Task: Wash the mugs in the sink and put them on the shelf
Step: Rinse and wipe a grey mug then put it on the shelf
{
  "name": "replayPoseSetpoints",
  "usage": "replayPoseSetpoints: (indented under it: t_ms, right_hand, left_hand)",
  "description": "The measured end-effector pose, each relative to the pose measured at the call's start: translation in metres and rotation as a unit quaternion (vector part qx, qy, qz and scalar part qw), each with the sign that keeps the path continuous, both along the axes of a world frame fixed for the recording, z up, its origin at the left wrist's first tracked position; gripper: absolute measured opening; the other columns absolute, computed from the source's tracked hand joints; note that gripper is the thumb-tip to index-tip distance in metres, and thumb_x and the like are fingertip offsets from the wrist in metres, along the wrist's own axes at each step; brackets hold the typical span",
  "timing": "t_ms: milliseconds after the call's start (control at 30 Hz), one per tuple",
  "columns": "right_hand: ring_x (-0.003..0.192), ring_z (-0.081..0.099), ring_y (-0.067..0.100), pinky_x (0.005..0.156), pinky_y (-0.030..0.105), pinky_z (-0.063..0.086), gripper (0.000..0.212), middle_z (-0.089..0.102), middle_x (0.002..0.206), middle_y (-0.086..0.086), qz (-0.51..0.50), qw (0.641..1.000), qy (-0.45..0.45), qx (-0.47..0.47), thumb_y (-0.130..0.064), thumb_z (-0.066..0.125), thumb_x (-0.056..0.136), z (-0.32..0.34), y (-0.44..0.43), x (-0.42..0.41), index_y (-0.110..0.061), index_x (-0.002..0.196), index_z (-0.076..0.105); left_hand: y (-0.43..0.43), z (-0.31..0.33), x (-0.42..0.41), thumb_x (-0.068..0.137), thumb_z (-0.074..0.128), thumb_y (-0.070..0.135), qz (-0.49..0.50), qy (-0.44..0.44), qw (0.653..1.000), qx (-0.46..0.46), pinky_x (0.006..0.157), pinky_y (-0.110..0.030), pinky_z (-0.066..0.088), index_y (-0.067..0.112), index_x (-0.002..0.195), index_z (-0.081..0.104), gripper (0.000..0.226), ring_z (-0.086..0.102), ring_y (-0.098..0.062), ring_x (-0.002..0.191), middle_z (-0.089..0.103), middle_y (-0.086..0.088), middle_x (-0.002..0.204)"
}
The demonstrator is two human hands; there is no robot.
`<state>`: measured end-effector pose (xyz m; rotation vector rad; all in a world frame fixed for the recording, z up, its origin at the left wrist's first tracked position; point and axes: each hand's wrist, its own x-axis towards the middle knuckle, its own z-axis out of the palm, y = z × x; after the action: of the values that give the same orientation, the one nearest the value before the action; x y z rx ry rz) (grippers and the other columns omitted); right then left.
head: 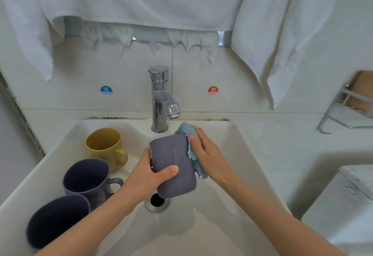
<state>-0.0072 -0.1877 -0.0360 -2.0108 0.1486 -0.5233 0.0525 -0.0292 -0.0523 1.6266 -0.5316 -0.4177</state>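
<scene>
Left hand (150,177) grips purple mug (173,165) over sink (232,134); right hand (207,154) presses blue cloth (191,144), apparently against mug.

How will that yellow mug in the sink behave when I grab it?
The yellow mug sits on the sink's sloping wall, so a nudge would probably slide or tip it. It looks rigid and matte, likely not slippery unless wet. Its handle, facing right, should give a sure hold.

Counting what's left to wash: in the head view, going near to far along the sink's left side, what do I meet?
Dark purple mug nearest the camera → dark purple mug with a handle → yellow matte mug → blue round COLD sticker on the wall.
</scene>
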Motion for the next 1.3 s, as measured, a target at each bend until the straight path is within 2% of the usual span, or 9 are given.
replayPoseSetpoints:
  t_ms: [100, 267, 400, 533, 633, 900, 1067, 1200, 1300]
  right_hand:
    - [0.065, 0.055, -0.006, 0.056, 0.007, 0.039, 0.024, 0.062, 0.082, -0.002, -0.072, 0.997, -0.013, -0.02, -0.031, 0.041, 0.098, -0.001, 0.003, 0.002, -0.014, 0.101, 0.058]
    - [0.06, 0.043, 0.013, 0.061, 0.03, 0.035, 0.04, 0.053, 0.067, 0.003, -0.11, 0.993, 0.022, -0.042, -0.035, 0.036, 0.099, 0.004, 0.004, 0.003, -0.013, 0.067, 0.047]
    - [0.067, 0.048, 0.019, 0.064, 0.031, 0.036, 0.054, 0.056, 0.072, 0.011, -0.122, 0.99, 0.074, -0.001, -0.037, 0.028, 0.101, 0.002, -0.001, 0.007, 0.003, 0.075, 0.052]
    - [0.072, 0.059, 0.031, 0.064, 0.035, 0.049, 0.03, 0.062, 0.083, 0.019, -0.103, 0.955, 0.153, 0.231, -0.024, 0.037, 0.1, -0.001, -0.004, 0.01, -0.01, 0.08, 0.056]
    - [0.095, 0.062, 0.039, 0.08, 0.041, 0.052, 0.037, 0.065, 0.107, 0.022, -0.11, 0.921, 0.123, 0.353, -0.033, 0.038, 0.099, 0.004, -0.004, 0.011, -0.009, 0.106, 0.065]
    - [0.083, 0.053, -0.005, 0.063, 0.001, 0.038, 0.026, 0.055, 0.095, -0.017, -0.093, 0.989, 0.027, 0.114, -0.04, 0.028, 0.1, -0.016, 0.014, 0.005, -0.025, 0.114, 0.044]
    - [0.077, 0.059, 0.013, 0.069, 0.023, 0.045, 0.043, 0.065, 0.087, 0.001, -0.138, 0.986, -0.015, 0.097, -0.049, 0.036, 0.095, -0.014, 0.01, 0.008, -0.014, 0.095, 0.061]
    - [0.04, 0.042, 0.01, 0.041, 0.018, 0.029, 0.046, 0.054, 0.054, 0.0, -0.094, 0.947, 0.074, 0.298, -0.042, 0.033, 0.099, -0.008, 0.006, 0.008, -0.012, 0.073, 0.057]
    - [0.041, 0.05, 0.011, 0.043, 0.02, 0.038, 0.035, 0.06, 0.054, -0.001, -0.063, 0.895, 0.075, 0.434, -0.029, 0.035, 0.101, -0.011, 0.0, 0.007, -0.015, 0.081, 0.059]
  left_hand:
    - [-0.001, 0.002, -0.005, 0.034, 0.073, 0.052, -0.011, -0.014, 1.0, 0.004, 0.063, -0.016, 0.05, 0.031, 0.112, 0.036, 0.089, 0.058, 0.004, 0.087, 0.053, 0.017, 0.104]
    - [-0.001, 0.003, -0.009, 0.032, 0.07, 0.053, -0.03, -0.041, 0.999, 0.011, 0.063, -0.011, 0.049, 0.032, 0.106, 0.037, 0.084, 0.06, 0.011, 0.084, 0.055, 0.015, 0.107]
    - [-0.001, 0.005, -0.01, 0.049, 0.083, 0.046, -0.035, -0.039, 0.998, 0.029, 0.061, -0.012, 0.05, 0.028, 0.119, 0.03, 0.089, 0.058, 0.007, 0.087, 0.053, 0.018, 0.107]
    - [-0.001, 0.004, -0.009, 0.061, 0.081, 0.033, -0.028, -0.044, 0.997, 0.05, 0.062, -0.015, 0.051, 0.031, 0.121, 0.027, 0.08, 0.058, 0.006, 0.087, 0.052, 0.02, 0.106]
    - [-0.002, 0.004, -0.006, 0.071, 0.078, 0.018, 0.015, -0.037, 0.998, 0.044, 0.065, -0.017, 0.048, 0.026, 0.122, 0.028, 0.072, 0.055, 0.003, 0.087, 0.051, 0.018, 0.103]
    - [-0.003, 0.007, -0.002, 0.074, 0.075, 0.014, 0.075, -0.032, 0.996, 0.021, 0.082, -0.029, 0.044, 0.014, 0.134, 0.025, 0.078, 0.05, -0.015, 0.102, 0.047, 0.001, 0.117]
    - [-0.004, 0.006, -0.006, 0.075, 0.074, 0.013, 0.038, -0.018, 0.999, 0.005, 0.068, -0.013, 0.046, 0.021, 0.122, 0.025, 0.069, 0.053, -0.006, 0.095, 0.049, 0.006, 0.111]
    - [0.002, 0.006, 0.0, 0.043, 0.076, 0.052, 0.024, 0.006, 1.0, 0.001, 0.087, -0.037, 0.052, 0.024, 0.128, 0.029, 0.1, 0.056, -0.007, 0.101, 0.053, 0.011, 0.112]
    - [0.005, 0.006, 0.001, 0.045, 0.075, 0.048, -0.014, 0.02, 0.999, -0.025, 0.089, -0.039, 0.053, 0.035, 0.119, 0.036, 0.085, 0.059, -0.008, 0.105, 0.057, 0.009, 0.117]
